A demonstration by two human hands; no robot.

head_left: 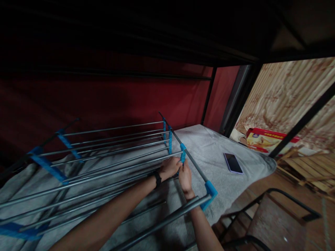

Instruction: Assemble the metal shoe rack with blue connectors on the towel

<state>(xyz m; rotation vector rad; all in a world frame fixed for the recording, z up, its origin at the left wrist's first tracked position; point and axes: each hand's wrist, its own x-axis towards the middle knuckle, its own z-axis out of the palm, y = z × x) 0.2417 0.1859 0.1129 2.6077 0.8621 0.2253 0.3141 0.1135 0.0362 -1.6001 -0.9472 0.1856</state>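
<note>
A phone point(233, 163) lies on the grey blanket point(209, 143), right of the drying rack point(123, 167) spread across it. A chair point(277, 218) stands near right. Far right, a black bar point(305, 121) crosses a printed box point(267, 140) (I can't see inside). The left hand point(169, 167) and right hand point(185, 177) both grasp the rack's blue bracket point(183, 153), at its right end.
</note>
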